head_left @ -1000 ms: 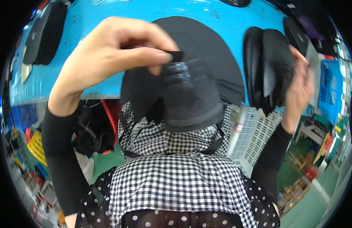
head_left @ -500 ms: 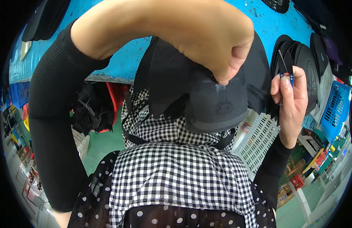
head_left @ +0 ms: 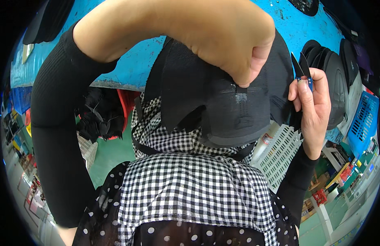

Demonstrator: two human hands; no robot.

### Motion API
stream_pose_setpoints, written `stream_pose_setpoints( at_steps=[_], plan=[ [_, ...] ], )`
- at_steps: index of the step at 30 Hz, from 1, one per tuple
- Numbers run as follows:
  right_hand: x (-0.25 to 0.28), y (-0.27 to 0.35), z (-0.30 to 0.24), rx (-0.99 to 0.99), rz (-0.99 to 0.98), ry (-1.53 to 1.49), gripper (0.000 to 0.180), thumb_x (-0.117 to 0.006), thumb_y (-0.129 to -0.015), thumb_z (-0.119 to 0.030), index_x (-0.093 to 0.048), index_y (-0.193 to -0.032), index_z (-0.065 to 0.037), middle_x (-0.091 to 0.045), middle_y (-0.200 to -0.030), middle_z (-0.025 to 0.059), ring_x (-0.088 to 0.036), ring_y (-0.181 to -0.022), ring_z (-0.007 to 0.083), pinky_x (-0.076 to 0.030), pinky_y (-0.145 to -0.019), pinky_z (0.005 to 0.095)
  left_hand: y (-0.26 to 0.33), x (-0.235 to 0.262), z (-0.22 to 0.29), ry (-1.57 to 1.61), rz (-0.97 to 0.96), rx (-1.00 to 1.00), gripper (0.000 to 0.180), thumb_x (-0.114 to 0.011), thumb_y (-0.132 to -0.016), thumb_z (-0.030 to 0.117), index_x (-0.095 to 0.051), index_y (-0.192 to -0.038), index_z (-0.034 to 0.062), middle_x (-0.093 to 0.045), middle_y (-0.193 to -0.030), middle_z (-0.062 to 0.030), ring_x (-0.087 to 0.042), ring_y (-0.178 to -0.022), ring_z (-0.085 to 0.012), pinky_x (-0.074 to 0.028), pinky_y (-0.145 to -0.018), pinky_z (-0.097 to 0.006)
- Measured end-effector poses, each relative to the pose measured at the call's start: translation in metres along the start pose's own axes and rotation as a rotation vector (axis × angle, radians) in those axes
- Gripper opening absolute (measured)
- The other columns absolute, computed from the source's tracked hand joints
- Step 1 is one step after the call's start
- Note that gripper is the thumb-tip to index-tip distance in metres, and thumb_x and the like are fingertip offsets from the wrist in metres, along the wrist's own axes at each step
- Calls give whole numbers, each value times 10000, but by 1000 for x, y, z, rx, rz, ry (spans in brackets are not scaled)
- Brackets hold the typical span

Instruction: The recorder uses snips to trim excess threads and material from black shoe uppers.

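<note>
Above the checked apron (head_left: 190, 192), the left hand (head_left: 222, 37) pinches a black cap piece (head_left: 235, 110), hiding its top; the right hand (head_left: 315, 102) grips small snips (head_left: 301, 69) beside stacked caps (head_left: 333, 78) on the blue table (head_left: 128, 65).

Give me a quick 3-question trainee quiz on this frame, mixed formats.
1. True or false: the left hand pinches the black fabric piece from above.
2. What does the right hand hold?
A. a roll of tape
B. small thread snips with blue handles
C. a marker pen
3. Fill in: the table behind the hands has a ____ top.

Key
1. True: thumb and fingers close on a small tab at the piece's upper middle.
2. B: the thread snips stand blades up, held off to the side, apart from the fabric.
3. Blue.
</note>
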State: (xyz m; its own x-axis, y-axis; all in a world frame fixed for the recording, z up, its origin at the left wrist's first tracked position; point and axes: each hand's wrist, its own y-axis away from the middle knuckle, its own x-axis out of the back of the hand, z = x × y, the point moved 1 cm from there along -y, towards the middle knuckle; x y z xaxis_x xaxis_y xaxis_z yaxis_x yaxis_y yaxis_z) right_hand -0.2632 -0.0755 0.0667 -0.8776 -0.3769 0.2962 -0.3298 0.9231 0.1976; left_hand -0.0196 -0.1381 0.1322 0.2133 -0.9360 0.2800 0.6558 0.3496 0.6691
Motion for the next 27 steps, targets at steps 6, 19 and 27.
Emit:
stream_pose_setpoints(
  at_steps=[6, 19, 27],
  plan=[
    [3, 2, -4, 32, 27, 139, 143, -548, -988, -114, -515, -1101, -32, -564, -779, -2, -469, -649, 20, -312, -545, 156, -12, 6, -32, 162, -112, -443, 155, -612, -805, 119, -696, -806, -12, -684, -754, -112, -621, -688, -192, -484, -644, -299],
    [12, -2, -8, 139, -28, 169, 144, -614, -931, -64, -554, -1053, -15, -594, -837, 23, -544, -696, 71, -413, -606, 205, -16, -26, -50, 76, 353, -698, 129, -628, -806, 133, -634, -747, 18, -625, -736, -100, -597, -725, -222, -481, -669, -309],
    [-16, -24, -25, 625, -383, 672, 226, -736, -653, -61, -609, -839, -69, -573, -711, 47, -559, -623, 233, -442, -543, 329, -9, -11, -39, -89, 329, -683, 134, -642, -753, 132, -611, -757, 2, -593, -693, -135, -591, -696, -274, -481, -660, -327]
  ],
)
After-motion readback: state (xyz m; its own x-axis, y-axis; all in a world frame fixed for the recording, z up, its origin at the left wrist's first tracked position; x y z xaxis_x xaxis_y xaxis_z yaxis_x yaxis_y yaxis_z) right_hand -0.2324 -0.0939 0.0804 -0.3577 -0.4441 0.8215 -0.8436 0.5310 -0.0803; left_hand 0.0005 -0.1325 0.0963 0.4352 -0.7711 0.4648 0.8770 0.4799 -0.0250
